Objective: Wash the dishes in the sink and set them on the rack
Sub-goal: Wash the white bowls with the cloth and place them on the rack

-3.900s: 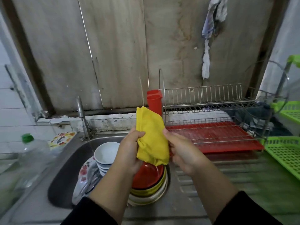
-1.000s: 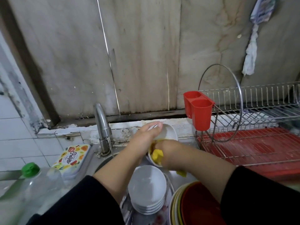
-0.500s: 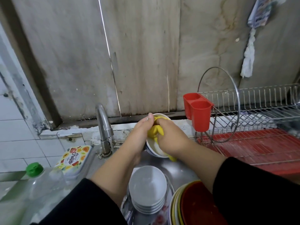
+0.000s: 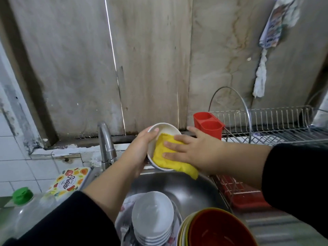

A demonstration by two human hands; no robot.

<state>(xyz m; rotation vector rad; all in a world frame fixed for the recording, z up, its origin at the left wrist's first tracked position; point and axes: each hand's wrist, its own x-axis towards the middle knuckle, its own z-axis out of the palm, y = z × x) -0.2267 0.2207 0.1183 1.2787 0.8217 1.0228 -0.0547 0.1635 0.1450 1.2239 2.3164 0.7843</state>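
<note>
Scrubbing step: your left hand point(image 4: 140, 148) grips the white bowl point(image 4: 164, 132) by its rim, your right hand point(image 4: 197, 150) presses the yellow cloth point(image 4: 163, 157) flat-fingered inside; next likely rinsing, then racking.

From my feed the light is soft, dull and even, with no hard shadows on the stained wall panels point(image 4: 150, 59). I see a thin bright streak of glare down the panel seam point(image 4: 113, 55) and pale sheen on the tap point(image 4: 106, 139) and the sink point(image 4: 177, 185) basin. The wide lens bows the frame edges, and the black sleeves point(image 4: 298, 183), the stack of bowls point(image 4: 152, 222) and the green-capped bottle point(image 4: 23, 208) at the bottom look soft and slightly blurred.
</note>
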